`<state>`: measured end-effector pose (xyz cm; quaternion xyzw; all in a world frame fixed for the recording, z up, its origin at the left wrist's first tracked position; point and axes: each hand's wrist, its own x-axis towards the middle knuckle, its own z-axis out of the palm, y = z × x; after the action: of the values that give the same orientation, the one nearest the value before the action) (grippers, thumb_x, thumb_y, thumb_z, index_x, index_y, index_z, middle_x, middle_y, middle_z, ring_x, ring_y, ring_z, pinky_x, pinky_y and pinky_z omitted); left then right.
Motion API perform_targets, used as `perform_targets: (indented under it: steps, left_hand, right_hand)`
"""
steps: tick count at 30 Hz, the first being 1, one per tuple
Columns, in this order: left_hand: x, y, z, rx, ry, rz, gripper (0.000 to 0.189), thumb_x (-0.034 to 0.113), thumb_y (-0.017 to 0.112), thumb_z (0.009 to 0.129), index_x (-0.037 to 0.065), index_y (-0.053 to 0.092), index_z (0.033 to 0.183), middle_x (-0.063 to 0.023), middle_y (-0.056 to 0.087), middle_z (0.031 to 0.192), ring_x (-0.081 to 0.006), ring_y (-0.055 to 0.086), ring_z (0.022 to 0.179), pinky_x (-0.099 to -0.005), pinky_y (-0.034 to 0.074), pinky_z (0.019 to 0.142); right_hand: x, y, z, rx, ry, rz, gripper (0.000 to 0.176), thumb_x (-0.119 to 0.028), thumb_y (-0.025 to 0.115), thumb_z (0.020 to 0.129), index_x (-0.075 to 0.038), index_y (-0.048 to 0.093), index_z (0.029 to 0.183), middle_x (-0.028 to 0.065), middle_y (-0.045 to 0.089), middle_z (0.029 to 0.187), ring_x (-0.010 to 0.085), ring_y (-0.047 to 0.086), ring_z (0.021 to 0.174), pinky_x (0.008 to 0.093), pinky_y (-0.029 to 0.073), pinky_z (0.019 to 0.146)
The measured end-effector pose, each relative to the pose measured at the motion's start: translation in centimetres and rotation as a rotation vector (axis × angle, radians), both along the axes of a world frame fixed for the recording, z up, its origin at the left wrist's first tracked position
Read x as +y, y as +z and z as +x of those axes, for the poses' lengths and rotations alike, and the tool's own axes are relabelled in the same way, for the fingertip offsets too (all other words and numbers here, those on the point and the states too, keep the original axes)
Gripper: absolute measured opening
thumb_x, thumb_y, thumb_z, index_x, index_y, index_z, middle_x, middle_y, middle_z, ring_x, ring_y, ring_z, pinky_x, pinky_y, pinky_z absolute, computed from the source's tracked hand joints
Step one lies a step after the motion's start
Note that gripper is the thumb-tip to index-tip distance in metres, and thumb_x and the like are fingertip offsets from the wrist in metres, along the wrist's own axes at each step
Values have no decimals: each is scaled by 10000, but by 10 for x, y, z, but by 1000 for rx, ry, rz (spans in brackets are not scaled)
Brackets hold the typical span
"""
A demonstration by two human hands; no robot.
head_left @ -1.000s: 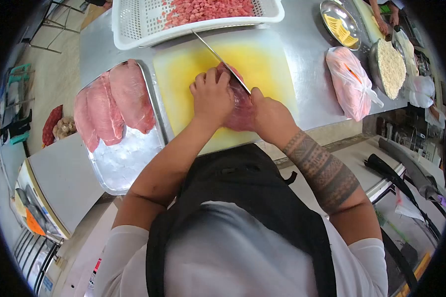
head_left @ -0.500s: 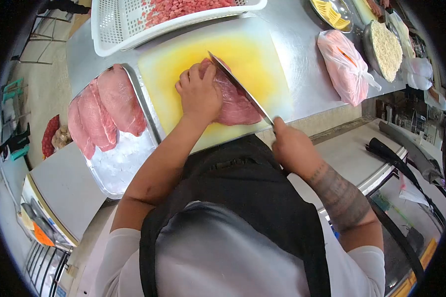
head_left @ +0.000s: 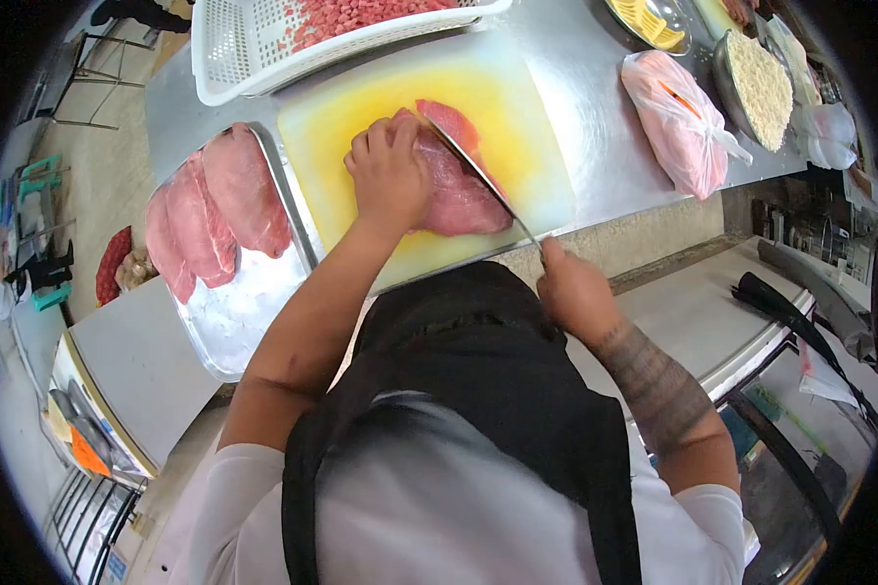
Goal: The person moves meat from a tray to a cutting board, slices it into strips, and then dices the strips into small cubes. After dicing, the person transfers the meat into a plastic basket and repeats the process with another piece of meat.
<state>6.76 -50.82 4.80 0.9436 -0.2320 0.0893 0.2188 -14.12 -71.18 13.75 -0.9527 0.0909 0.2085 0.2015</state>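
Observation:
A large piece of raw meat (head_left: 451,200) lies on the yellow-white cutting board (head_left: 527,97). My left hand (head_left: 388,174) presses on its left part, fingers curled over the far edge. In my right hand (head_left: 578,291) is the handle of a knife (head_left: 488,185), closed in the fist. The long blade slants up and left into the meat, its tip near my left fingertips. Along the blade's far right side a strip of meat (head_left: 458,122) leans away from the main piece.
To the left, a metal tray (head_left: 219,336) carries several big pieces of meat (head_left: 244,195). Behind the board stands a white perforated basket (head_left: 234,58) with diced meat (head_left: 361,18). At right are a tied plastic bag (head_left: 668,122) and a bowl of pale crumbs (head_left: 763,93).
The knife has cut deeper, and a strip now parts from the meat on the blade's right side. My left hand stays on the meat. The view has shifted slightly.

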Motion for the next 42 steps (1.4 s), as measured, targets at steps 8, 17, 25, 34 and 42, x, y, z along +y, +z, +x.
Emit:
perform_targets:
  steps: [8, 17, 25, 34, 42]
  left_hand:
    - [0, 1, 1, 3, -7, 20, 472, 141, 632, 898, 144, 632, 1370, -155, 597, 1259, -395, 553, 1173, -551, 436, 986]
    - [0, -13, 6, -23, -13, -47, 425, 154, 674, 838, 97, 666, 1259, -177, 591, 1296, -404, 538, 1197, -570, 414, 986]
    - [-2, -3, 4, 57, 28, -30, 378, 155, 635, 893, 77, 661, 1262, -178, 588, 1278, -394, 533, 1199, -558, 410, 1019]
    - [-2, -9, 3, 24, 37, -68, 400, 180, 634, 904, 84, 656, 1292, -161, 600, 1249, -384, 535, 1179, -553, 401, 997]
    - [-3, -3, 0, 19, 50, -37, 368, 193, 614, 953, 86, 644, 1304, -162, 589, 1259, -384, 544, 1174, -544, 415, 1014]
  right_hand:
    - [11, 50, 49, -46, 4, 34, 219, -71, 621, 897, -10, 494, 1064, 270, 691, 812, 487, 699, 788, 575, 569, 708]
    - [21, 38, 86, -13, 20, 119, 233, -44, 574, 907, 21, 470, 1105, 310, 676, 841, 519, 673, 843, 616, 515, 756]
    - [41, -12, 133, -102, 39, 129, 227, -62, 553, 932, 25, 491, 1133, 312, 690, 900, 505, 688, 890, 594, 534, 793]
    - [28, 12, 82, 12, -10, 63, 228, -60, 552, 923, 12, 500, 1133, 298, 693, 853, 498, 694, 855, 606, 537, 776]
    - [24, 20, 72, -69, 33, 66, 248, -58, 559, 916, 5, 513, 1152, 289, 699, 844, 493, 701, 835, 597, 544, 755]
